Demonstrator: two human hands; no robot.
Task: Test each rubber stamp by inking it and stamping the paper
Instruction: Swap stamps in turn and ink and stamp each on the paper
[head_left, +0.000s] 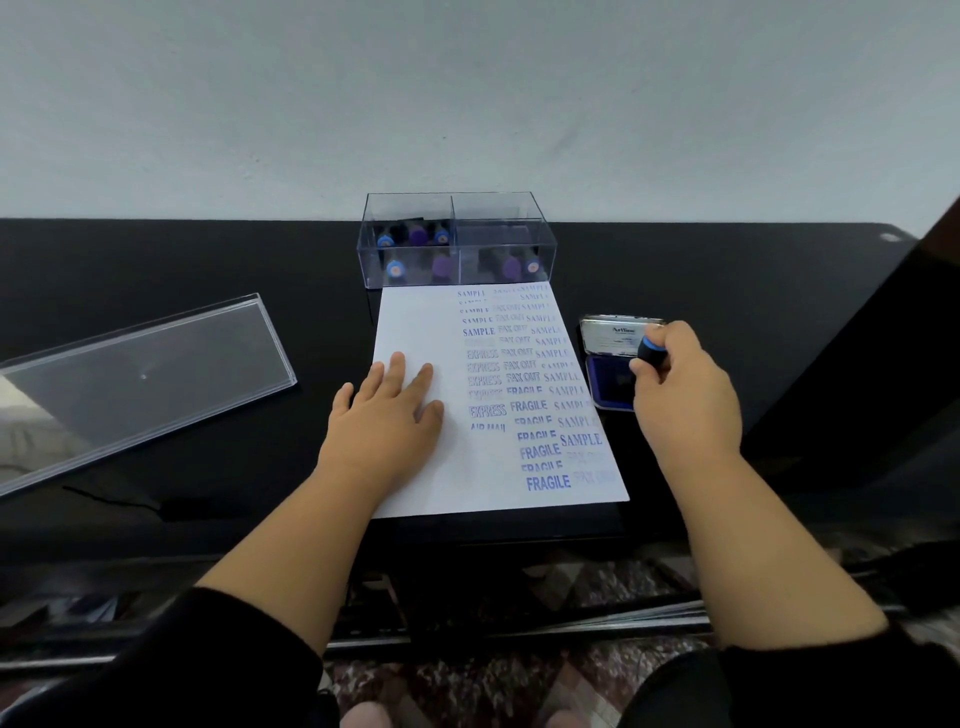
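Note:
A white paper (415, 322) lies on the black table, its right half covered with blue stamped words such as SAMPLE, FAX OUT, EXPRESS and FRAGILE. My left hand (387, 415) rests flat on the paper's left part with fingers straight. My right hand (685, 400) grips a rubber stamp (649, 351) with a black handle and blue top, held over the open ink pad (608, 387), whose lid stands up behind it. The stamp's face is hidden by my fingers.
A clear divided box (457, 208) holding several more stamps with blue and purple tops stands behind the paper, against the wall. Its clear lid (140, 374) lies at the left of the table (208, 260). The table's front edge is near my forearms.

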